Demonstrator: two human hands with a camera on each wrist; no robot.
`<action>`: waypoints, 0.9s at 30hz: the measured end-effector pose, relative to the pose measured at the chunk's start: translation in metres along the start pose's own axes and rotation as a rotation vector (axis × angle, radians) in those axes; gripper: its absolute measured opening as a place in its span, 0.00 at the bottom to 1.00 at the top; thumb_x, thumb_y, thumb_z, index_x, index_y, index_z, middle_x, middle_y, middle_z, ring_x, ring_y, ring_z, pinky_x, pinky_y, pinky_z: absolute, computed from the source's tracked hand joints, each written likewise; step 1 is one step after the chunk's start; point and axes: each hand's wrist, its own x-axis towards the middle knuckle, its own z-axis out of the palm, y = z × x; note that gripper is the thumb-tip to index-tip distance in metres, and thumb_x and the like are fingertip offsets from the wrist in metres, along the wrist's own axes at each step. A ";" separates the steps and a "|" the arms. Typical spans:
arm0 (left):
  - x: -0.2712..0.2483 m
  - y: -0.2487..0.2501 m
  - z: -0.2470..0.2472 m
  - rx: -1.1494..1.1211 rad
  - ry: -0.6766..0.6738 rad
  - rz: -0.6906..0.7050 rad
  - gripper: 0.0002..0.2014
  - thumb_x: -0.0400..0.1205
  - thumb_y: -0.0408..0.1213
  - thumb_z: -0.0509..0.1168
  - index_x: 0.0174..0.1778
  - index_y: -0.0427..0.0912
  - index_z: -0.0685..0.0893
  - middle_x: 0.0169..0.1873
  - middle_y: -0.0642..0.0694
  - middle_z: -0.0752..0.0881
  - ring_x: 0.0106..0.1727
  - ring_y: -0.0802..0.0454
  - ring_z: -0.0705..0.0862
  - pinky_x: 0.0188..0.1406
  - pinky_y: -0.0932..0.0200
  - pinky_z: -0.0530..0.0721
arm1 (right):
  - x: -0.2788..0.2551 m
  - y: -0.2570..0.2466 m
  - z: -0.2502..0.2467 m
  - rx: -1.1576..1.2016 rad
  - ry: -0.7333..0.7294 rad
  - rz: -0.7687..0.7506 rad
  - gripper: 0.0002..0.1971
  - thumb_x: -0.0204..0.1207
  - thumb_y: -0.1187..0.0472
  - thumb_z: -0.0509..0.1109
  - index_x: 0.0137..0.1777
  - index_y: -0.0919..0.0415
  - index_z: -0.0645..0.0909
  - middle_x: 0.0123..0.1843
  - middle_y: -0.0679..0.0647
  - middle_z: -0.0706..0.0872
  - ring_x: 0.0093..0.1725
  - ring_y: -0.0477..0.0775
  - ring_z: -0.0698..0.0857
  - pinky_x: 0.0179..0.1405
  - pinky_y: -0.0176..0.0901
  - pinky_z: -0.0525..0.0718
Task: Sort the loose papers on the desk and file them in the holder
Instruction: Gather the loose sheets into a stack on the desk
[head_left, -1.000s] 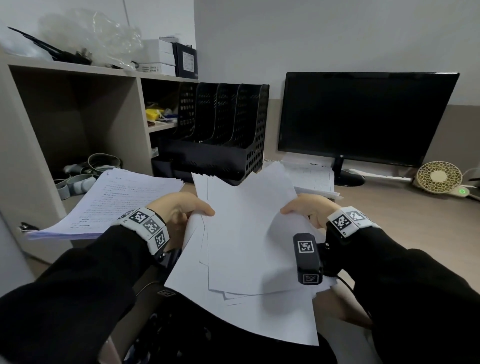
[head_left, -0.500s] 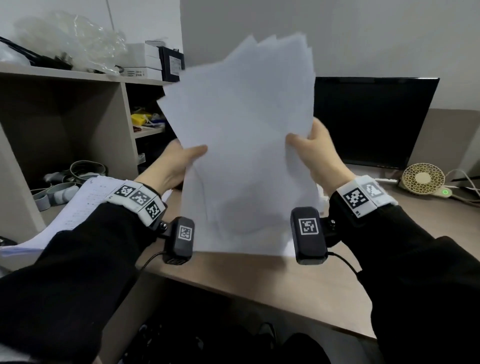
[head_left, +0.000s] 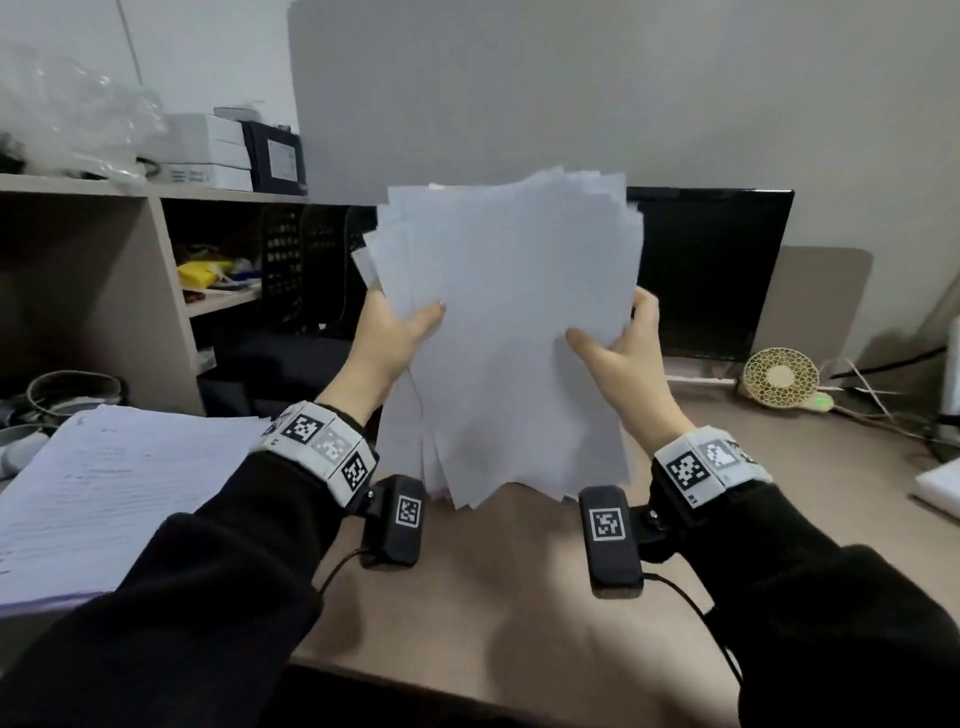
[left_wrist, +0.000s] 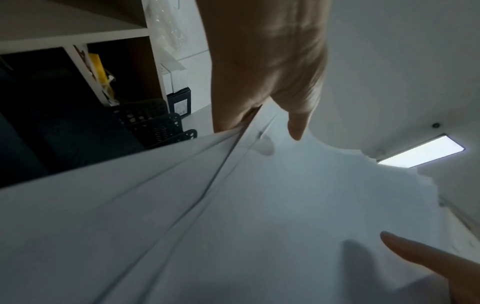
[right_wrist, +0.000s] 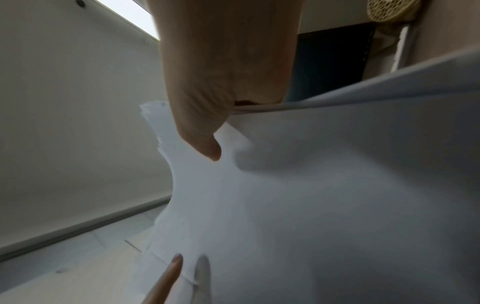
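A stack of loose white papers (head_left: 509, 332) stands upright above the desk (head_left: 493, 597), its sheets uneven at top and bottom, the lower edge touching or just above the desk. My left hand (head_left: 395, 338) grips the stack's left edge, thumb on the near face. My right hand (head_left: 618, 353) grips the right edge the same way. The left wrist view shows the papers (left_wrist: 259, 216) pinched under my left thumb; the right wrist view shows the papers (right_wrist: 324, 195) under my right thumb. The black mesh file holder (head_left: 306, 260) stands behind the stack, mostly hidden.
A printed paper pile (head_left: 104, 493) lies at the desk's left. A black monitor (head_left: 711, 270) stands behind on the right, with a small round fan (head_left: 779, 376) and cables beside it. A shelf unit (head_left: 104, 260) with clutter fills the left.
The papers were lifted from a low, flat hold to upright. Since half a second ago the stack has come down, its lower edge now near the desk.
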 end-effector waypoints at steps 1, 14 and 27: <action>-0.001 -0.006 -0.002 0.023 0.012 -0.012 0.15 0.74 0.29 0.71 0.57 0.39 0.81 0.48 0.48 0.87 0.47 0.60 0.87 0.48 0.63 0.84 | -0.002 0.008 0.000 -0.018 0.018 0.024 0.27 0.74 0.67 0.73 0.70 0.60 0.66 0.54 0.39 0.78 0.54 0.37 0.83 0.59 0.45 0.84; 0.024 0.004 0.007 0.042 0.062 0.075 0.16 0.81 0.28 0.67 0.64 0.32 0.79 0.56 0.43 0.86 0.54 0.54 0.86 0.51 0.66 0.84 | 0.027 0.012 0.005 0.093 0.141 0.024 0.12 0.68 0.60 0.73 0.52 0.57 0.82 0.50 0.56 0.89 0.50 0.55 0.89 0.51 0.51 0.86; 0.010 -0.060 0.001 0.157 -0.061 -0.221 0.16 0.84 0.30 0.63 0.68 0.37 0.78 0.58 0.47 0.84 0.57 0.52 0.84 0.46 0.70 0.81 | 0.008 0.073 0.008 0.035 0.129 0.193 0.19 0.62 0.53 0.74 0.55 0.55 0.82 0.51 0.50 0.90 0.52 0.53 0.89 0.57 0.61 0.86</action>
